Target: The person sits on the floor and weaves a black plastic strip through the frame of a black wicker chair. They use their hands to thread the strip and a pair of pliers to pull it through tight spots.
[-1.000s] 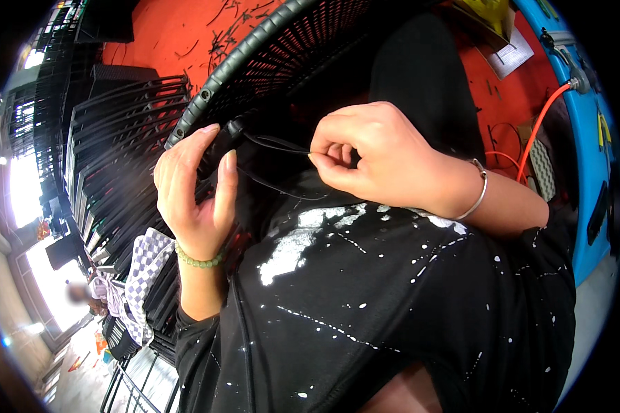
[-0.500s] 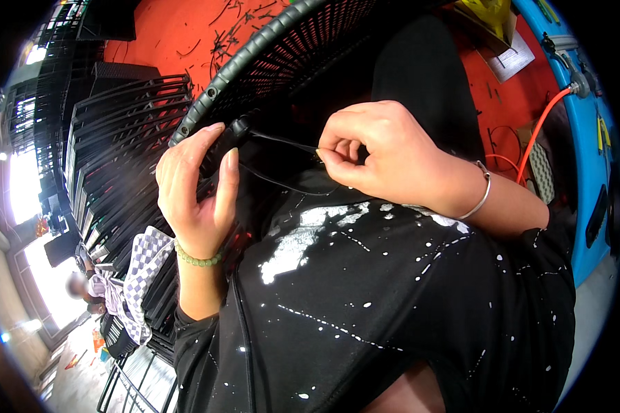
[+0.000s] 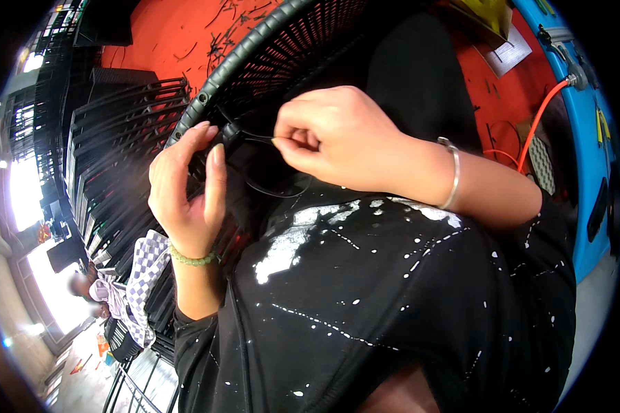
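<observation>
A black frame piece with a perforated woven panel and a strip-wrapped rim (image 3: pixel 248 58) lies across my lap. My left hand (image 3: pixel 189 196) closes around a dark wrapped bar (image 3: pixel 231 132) at the rim's near end, its thumb and fingers on either side; much of the bar is lost in shadow. From that bar runs a thin black strip (image 3: pixel 258 138). My right hand (image 3: pixel 344 138) pinches the strip between thumb and forefinger, just right of the bar. Below the hands the strip hangs in a loose loop (image 3: pixel 275 195) over my black shirt.
Black slatted frames (image 3: pixel 124 138) are stacked on the left, with a checked cloth (image 3: pixel 146 275) beside them. Cut black scraps (image 3: pixel 224 38) litter the red floor. At right stand a blue table (image 3: pixel 589 227) with an orange hose (image 3: pixel 541 124) and an open cardboard box (image 3: pixel 486 24). People sit at far left.
My right hand has moved left with the strip, closer to the bar, and the strip's taut stretch is shorter. My left hand has shifted slightly left and keeps its hold.
</observation>
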`<state>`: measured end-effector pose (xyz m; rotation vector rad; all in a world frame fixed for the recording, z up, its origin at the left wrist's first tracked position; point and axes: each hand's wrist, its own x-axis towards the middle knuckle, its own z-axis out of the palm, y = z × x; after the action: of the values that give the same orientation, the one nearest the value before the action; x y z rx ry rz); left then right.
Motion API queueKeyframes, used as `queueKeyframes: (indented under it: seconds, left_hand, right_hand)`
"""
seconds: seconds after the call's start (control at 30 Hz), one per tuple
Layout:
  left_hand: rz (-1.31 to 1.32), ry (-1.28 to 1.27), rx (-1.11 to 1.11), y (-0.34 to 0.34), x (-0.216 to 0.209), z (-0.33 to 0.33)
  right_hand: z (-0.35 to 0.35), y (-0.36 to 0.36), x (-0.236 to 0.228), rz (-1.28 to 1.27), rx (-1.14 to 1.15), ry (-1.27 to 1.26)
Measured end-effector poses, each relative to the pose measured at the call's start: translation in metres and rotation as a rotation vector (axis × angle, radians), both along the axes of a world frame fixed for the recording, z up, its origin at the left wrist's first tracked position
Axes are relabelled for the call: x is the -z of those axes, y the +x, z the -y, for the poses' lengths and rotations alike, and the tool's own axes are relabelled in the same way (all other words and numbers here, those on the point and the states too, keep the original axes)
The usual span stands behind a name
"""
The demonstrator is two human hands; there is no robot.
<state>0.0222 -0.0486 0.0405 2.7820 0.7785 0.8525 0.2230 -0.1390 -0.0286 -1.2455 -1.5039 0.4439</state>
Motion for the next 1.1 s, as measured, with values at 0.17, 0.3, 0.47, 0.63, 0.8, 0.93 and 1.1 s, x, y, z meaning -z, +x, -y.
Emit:
queueKeyframes:
  seconds: [0.17, 0.3, 0.47, 0.63, 0.8, 0.93, 1.1]
  left_hand:
    - [-0.086, -0.062, -0.007, 0.013, -0.014, -0.010]
    - [-0.189, -0.144, -0.055, 0.027, -0.029, -0.008]
    - [-0.179, -0.124, -0.054, 0.034, -0.026, -0.004]
    - [-0.056, -0.075, 0.037, 0.046, -0.010, -0.002]
    - [0.157, -0.248, 0.057, 0.041, -0.008, -0.010]
    - [0.442, -0.316, -0.108, 0.034, -0.027, -0.028]
    - [0.702, -0.327, -0.084, 0.027, -0.040, -0.058]
  right_hand:
    - [-0.010, -0.006, 0.005, 0.033, 0.063, 0.090]
    - [-0.008, -0.007, 0.007, 0.045, 0.087, 0.153]
    - [-0.006, -0.008, 0.008, 0.086, 0.059, 0.169]
    - [-0.007, -0.010, 0.010, 0.086, 0.052, 0.183]
    - [-0.001, -0.008, 0.007, -0.020, -0.017, 0.052]
    - [-0.001, -0.008, 0.013, -0.095, -0.024, -0.017]
    - [-0.007, -0.009, 0.009, -0.335, -0.113, -0.211]
